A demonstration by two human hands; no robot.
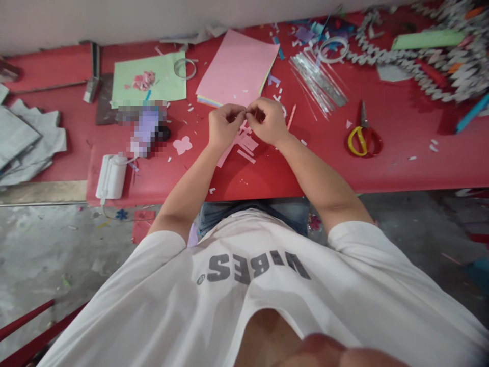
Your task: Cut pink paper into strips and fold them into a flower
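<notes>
My left hand [225,125] and my right hand [268,120] meet at the fingertips over the red table [324,168]. Both are closed in a pinch; what lies between the fingertips is too small to make out. Several pink paper strips [247,145] lie just below the hands. Beyond them rests a stack of coloured sheets with a pink one [239,66] on top. A pink paper flower shape [182,145] is left of my left hand.
Scissors [364,141] with yellow and red handles and silvery wires [319,81] lie to the right. Leftward are a green sheet [168,76] with pink pieces, a tape roll [185,69], a white power bank [111,177] and folded newspaper [17,135].
</notes>
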